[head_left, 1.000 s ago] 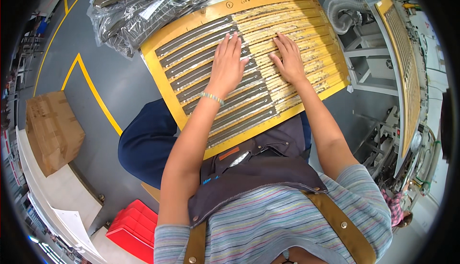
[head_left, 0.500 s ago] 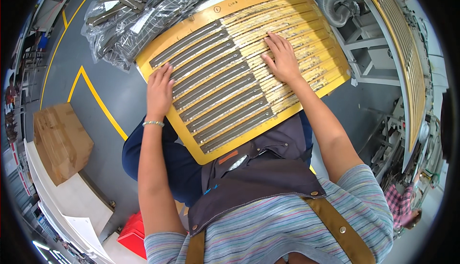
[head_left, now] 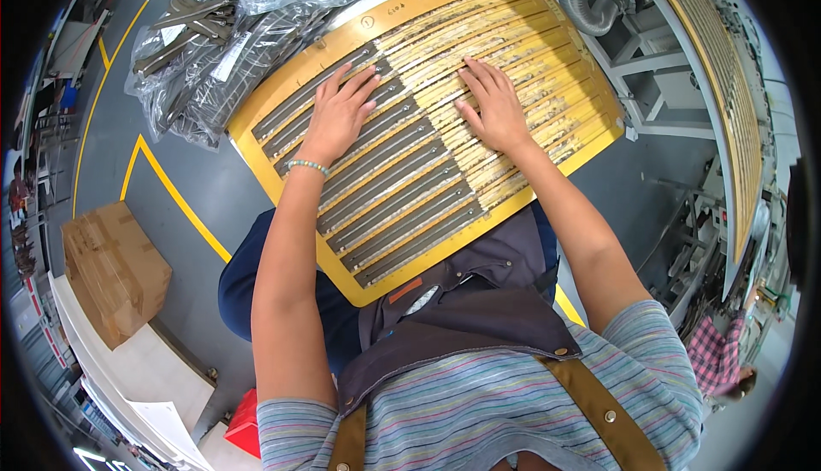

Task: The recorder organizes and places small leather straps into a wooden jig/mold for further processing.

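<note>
In front of me lies a yellow slotted board [head_left: 342, 276], tilted a little, its near edge by my lap. Dark grey strips [head_left: 376, 182] fill the slots of its left half. The right half shows bare slots with whitish, worn patches. My left hand [head_left: 336, 116], a beaded bracelet at its wrist, rests fingers spread on the upper dark strips near their inner ends. My right hand [head_left: 494, 108] lies with fingers apart on the whitish slots just right of the board's middle. Neither hand grips anything.
Clear plastic bags [head_left: 256, 35] with dark strips inside and on top sit at the upper left. A cardboard box [head_left: 115, 270] stands at the left, a red bin [head_left: 244, 424] lower down. At the right are a flexible duct [head_left: 590, 1], another slotted board [head_left: 714, 78] and a person in a checked shirt [head_left: 714, 356].
My left hand has moved right and up, from the board's left edge onto the upper strips. My right hand has shifted slightly left. The whole view has shifted a little.
</note>
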